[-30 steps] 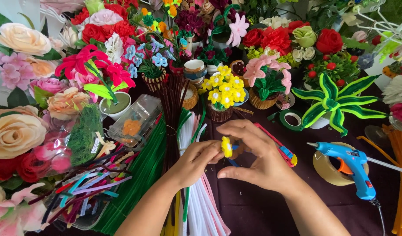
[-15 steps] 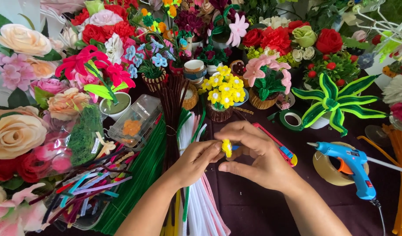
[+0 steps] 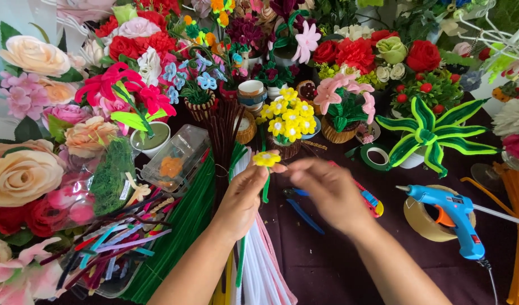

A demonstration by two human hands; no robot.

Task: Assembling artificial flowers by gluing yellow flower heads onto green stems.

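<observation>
Raised since the earlier frames: small yellow pipe-cleaner flower [image 3: 267, 158], formerly cupped low between both hands, now held up on its green stem; the right hand has drawn slightly aside.

Surface: dark maroon cloth-covered table [image 3: 327, 265], crowded with craft goods against a backdrop of artificial blooms.

Far left: large cream and peach fabric roses [image 3: 18, 175]; red and pink blossoms above them. Clear plastic tray of mixed coloured pipe-cleaner offcuts [image 3: 110, 243]. Clear plastic box [image 3: 177, 158] with orange contents.

Left of centre: sheaf of green pipe cleaners [image 3: 180, 226]; brown bundle [image 3: 225, 133] standing behind it; white and pink lengths [image 3: 265, 265] under the forearm.

Centre: left hand [image 3: 242, 197], fingers closed, pinching the flower's stem just under the head. Flower: ruffled yellow petals, short green stem hanging free below the thumb. Right hand [image 3: 333, 195], blurred; fingertips pinched together just beside the flower; whether they touch it cannot be told. Blue-handled tool [image 3: 304, 214] lies beneath.

Behind: small pot of yellow flowers [image 3: 288, 121]; pink lily pot [image 3: 344, 107].

Right: roll of green floral tape [image 3: 377, 157]; green striped spiky plant [image 3: 434, 135]; blue glue gun [image 3: 448, 217]; tape roll [image 3: 423, 217] under it.
</observation>
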